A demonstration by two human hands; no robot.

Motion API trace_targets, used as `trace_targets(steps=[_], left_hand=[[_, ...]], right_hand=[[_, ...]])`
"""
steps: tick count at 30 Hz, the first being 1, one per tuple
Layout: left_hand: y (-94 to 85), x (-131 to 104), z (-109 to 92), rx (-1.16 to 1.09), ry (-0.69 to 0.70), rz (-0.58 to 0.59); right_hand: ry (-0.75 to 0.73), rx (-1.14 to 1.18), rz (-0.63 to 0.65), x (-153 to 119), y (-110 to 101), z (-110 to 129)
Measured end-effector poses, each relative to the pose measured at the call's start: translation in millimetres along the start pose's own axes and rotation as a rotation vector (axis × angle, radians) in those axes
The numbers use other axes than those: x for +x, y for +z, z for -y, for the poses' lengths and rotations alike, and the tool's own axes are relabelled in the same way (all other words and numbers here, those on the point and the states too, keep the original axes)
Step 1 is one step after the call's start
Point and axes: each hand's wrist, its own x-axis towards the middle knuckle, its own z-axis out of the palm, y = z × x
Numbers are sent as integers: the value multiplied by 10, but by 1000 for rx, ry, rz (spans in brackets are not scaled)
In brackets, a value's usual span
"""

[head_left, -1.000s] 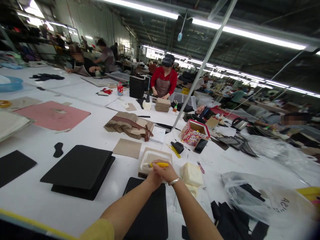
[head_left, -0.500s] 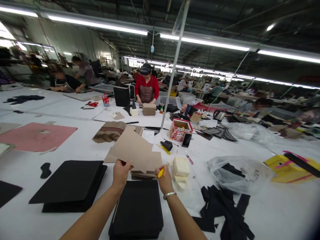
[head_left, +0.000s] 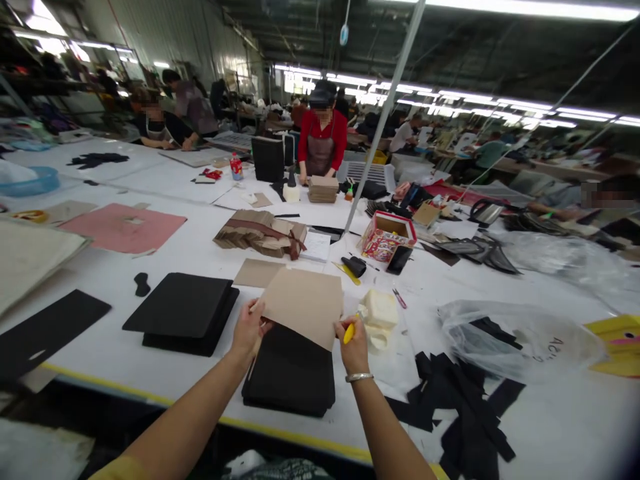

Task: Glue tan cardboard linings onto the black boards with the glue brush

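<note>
Forearms (head_left: 193, 413) extended forward | left hand (head_left: 246, 333): fingers (head_left: 267, 327) pinching tan board (head_left: 306, 297) | right hand (head_left: 357, 348): fingers curled round yellow handle (head_left: 349, 333)

open gap between cream container (head_left: 381, 308) and plastic bag (head_left: 533, 350), brown board (head_left: 306, 300) blocking far end of black stack (head_left: 293, 380)

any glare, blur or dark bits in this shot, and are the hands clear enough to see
In the head view, a ceiling light glares white; in the same head view, far workers look soft, while the left hand, right hand and cardboard are fairly clear; the head view's lower right corner darkens.
</note>
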Motion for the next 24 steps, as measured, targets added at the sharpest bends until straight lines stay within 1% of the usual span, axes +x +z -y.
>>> trace_targets(steps=[2,3,6,9,12,14,17,21,24], left_hand=[[-287,20,83,126,-35,-79],[-429,3,144,210,-58,-90],[-789,-139,380,502,-130,-56],[-1009,-296,624,722,-168,-17],[-1112,-351,787,775,-144,-63],[-1147,-323,837,792,-143,-50],[-1178,-227,856,856,-161,19],[-1179,-92,857,970,-149,17],[-1150,-33,857,1009,-150,18]], right_hand=[[21,-34,59,-169,-108,-128],[36,-62,89,-267,-155,-203],[84,-191,174,-577,-242,-447],[141,-309,229,-812,-241,-669],[174,-377,252,-881,-194,-812],[175,-405,257,-849,-155,-859],[162,-437,252,-752,-88,-897],[150,-466,254,-639,0,-964],[160,-491,259,-589,45,-1023]])
